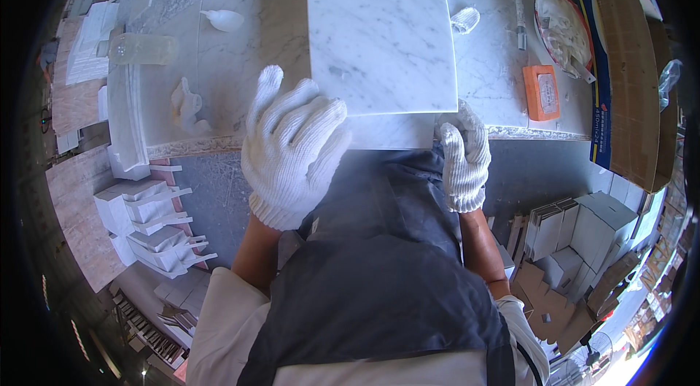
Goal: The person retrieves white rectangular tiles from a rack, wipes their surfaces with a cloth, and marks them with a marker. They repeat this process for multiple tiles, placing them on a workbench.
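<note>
A white, grey-veined marble slab [383, 36] lies in front of me on the worktable. Under its near edge shows a second pale slab [394, 132], jutting past the table edge. My left hand [292, 149], in a white knitted glove, is at the slab's near left corner with fingers spread; its thumb is slightly blurred. My right hand [467, 160], gloved alike, has its fingers curled at the near right corner. The undersides of both hands are hidden.
A clear bottle [142, 49], a small white squeeze bottle [222, 20] and crumpled white scrap [187, 103] lie at left. To the right are an orange box [541, 93], a bowl of white paste [563, 30], a tube [519, 14] and an open carton [627, 79].
</note>
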`<state>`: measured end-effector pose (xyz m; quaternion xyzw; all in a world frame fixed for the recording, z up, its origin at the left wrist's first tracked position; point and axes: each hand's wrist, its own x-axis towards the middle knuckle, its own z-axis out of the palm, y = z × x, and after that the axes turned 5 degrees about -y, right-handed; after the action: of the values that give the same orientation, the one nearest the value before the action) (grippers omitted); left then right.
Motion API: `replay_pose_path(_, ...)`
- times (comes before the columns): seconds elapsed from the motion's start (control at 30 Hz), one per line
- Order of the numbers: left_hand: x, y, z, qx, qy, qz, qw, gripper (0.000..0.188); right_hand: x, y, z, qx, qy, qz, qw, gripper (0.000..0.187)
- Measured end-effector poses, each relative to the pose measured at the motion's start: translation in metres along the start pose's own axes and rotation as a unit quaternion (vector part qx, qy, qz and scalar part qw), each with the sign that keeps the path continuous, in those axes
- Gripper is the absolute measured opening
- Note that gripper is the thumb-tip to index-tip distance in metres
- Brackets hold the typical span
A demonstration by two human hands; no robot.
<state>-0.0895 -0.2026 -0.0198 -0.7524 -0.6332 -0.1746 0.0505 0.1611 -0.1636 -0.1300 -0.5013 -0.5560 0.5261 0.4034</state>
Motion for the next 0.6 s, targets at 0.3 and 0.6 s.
replay_pose_path(0.3, -0.003, -0.007, 0.001, -0.005, -0.001, 0.008, 1.0, 0.028, 0.0, -0.005, 0.0, -0.011, -0.001, 0.023, 1.0, 0.042)
replay_pose_path(0.6, 0.014, 0.011, -0.006, -0.05, 0.0, -0.006, 0.999, 0.031, 0.011, -0.016, -0.025, 0.006, 0.109, -0.071, 0.991, 0.02)
